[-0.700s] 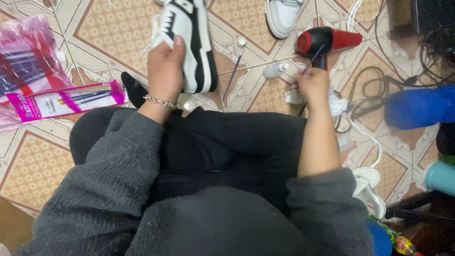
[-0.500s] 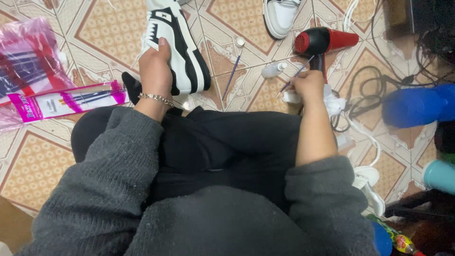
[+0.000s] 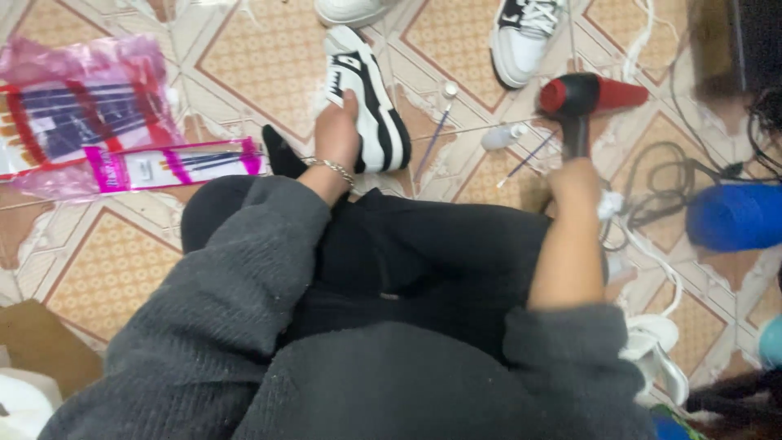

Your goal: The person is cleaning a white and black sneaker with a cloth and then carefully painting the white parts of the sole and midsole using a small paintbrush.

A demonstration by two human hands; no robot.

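Left hand (image 3: 336,134): palm and fingertips hidden against the black-and-white sneaker (image 3: 368,98), grip unclear. Right hand (image 3: 575,181): fingers hidden around the hair dryer (image 3: 583,102) handle. Beyond them, two white sneakers (image 3: 525,37) cut by the top edge. Blue object (image 3: 733,216) right of the right hand, blurred.

Seated person on tiled floor (image 3: 269,57). Sneaker (image 3: 366,98) lies ahead of the lap, left hand (image 3: 338,134) resting on its near left side. Hair dryer (image 3: 582,102) lies to the sneaker's right, right hand (image 3: 574,179) at its handle. Two thin brushes (image 3: 436,134) lie between sneaker and dryer. Brush packets (image 3: 90,134) lie far left.
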